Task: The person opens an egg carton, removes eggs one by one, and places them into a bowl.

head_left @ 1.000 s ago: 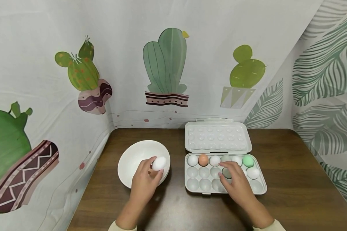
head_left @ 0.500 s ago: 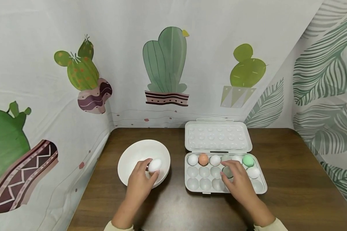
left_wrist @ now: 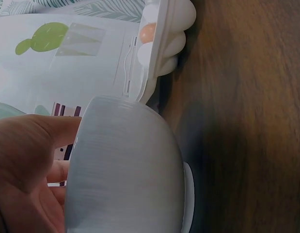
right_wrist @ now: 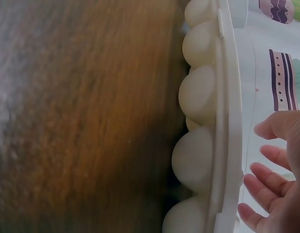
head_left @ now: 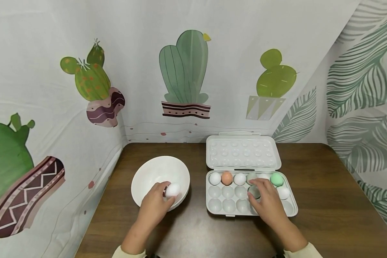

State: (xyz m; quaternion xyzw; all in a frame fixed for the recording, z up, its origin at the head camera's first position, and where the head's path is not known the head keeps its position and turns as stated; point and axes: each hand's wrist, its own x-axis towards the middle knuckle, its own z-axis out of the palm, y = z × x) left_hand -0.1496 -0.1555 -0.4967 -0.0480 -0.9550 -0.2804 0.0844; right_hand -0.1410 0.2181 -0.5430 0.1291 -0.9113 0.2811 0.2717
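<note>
White egg [head_left: 172,189] pinched in left hand [head_left: 156,205] fingertips, held just above the bowl [head_left: 148,175] rim, near side. Right hand [head_left: 267,201] rests, fingers curved, over a grey egg [head_left: 253,192] in the tray [head_left: 219,211], steadying or grasping; cannot tell.

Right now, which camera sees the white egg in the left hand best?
The head view: the white egg shows whole, pinched by the left hand over the bowl. In the left wrist view the bowl's side hides it; only the hand shows. The right wrist view shows just the tray's underside and the right hand's fingers.
</note>
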